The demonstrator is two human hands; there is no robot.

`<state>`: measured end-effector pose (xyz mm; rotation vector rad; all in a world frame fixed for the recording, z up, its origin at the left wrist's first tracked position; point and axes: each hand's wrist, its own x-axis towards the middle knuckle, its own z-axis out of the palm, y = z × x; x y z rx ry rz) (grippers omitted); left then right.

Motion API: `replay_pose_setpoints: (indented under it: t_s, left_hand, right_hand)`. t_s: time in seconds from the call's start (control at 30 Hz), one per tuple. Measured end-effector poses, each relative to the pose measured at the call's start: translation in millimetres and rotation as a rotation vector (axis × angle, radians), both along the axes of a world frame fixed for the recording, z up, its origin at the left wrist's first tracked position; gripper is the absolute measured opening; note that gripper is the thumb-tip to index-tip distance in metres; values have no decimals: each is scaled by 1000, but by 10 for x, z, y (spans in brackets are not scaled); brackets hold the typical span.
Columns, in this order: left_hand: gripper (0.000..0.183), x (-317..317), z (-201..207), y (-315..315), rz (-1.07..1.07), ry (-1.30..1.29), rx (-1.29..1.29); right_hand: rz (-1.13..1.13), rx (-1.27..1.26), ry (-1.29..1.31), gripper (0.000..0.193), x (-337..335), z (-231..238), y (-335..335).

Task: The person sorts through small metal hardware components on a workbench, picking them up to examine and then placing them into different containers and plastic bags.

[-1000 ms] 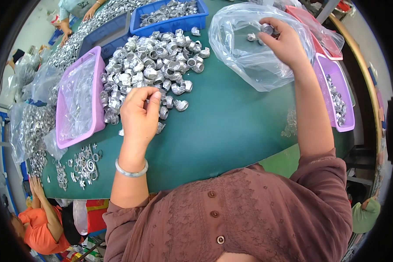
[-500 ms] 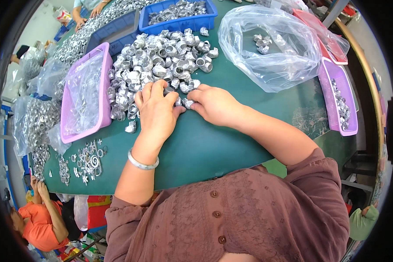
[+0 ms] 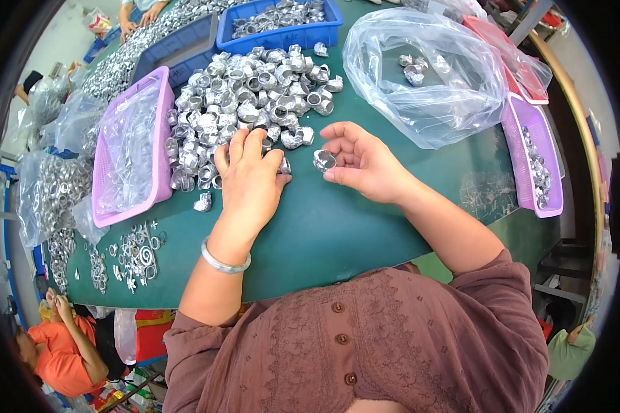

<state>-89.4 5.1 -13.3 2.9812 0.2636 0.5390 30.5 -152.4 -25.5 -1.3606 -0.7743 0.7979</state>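
Observation:
A silver-coloured chunky ring point(image 3: 324, 160) is pinched between the thumb and fingers of my right hand point(image 3: 368, 165), just above the green table and to the right of the pile. My left hand point(image 3: 249, 175) lies at the near edge of a large heap of similar silver rings point(image 3: 238, 96). Its thumb and forefinger close on another silver ring point(image 3: 285, 166), which is partly hidden by the fingers. One loose ring point(image 3: 202, 202) rests on the table left of my left wrist, which wears a pale bangle.
A purple basket point(image 3: 165, 165) with plastic stands left of the heap, blue trays point(image 3: 275, 38) behind it. At right lie an open clear bag point(image 3: 427, 113) with a few rings and another purple basket point(image 3: 520, 162). Small jewellery pieces point(image 3: 141, 255) lie front left. Other people work around the table.
My right hand has drawn back to the right from the heap, now carrying a ring up off the table. My left hand stays nearly where it was.

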Motion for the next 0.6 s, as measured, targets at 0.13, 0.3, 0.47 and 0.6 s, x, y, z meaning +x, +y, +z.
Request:
replay_pose_setpoints:
  t_s: [0.13,0.3,0.47,0.6]
  left_hand:
    - [33,17,40,-7,-89,-111,-79]
    - [36,20,49,-146,-172,-66,-569]
    - [37,-11,-50,-94,-223,-109,-1049]
    - [40,22,-64,-63,-312,-201,-953]
  right_hand:
    - [48,-37,20,34,-4,18,-21]
    - [102,163,119,32,-65,14,-3]
    - [143,141,177,31,-57,5,-20]
    - [154,140,170,29,-36,-7,-22]
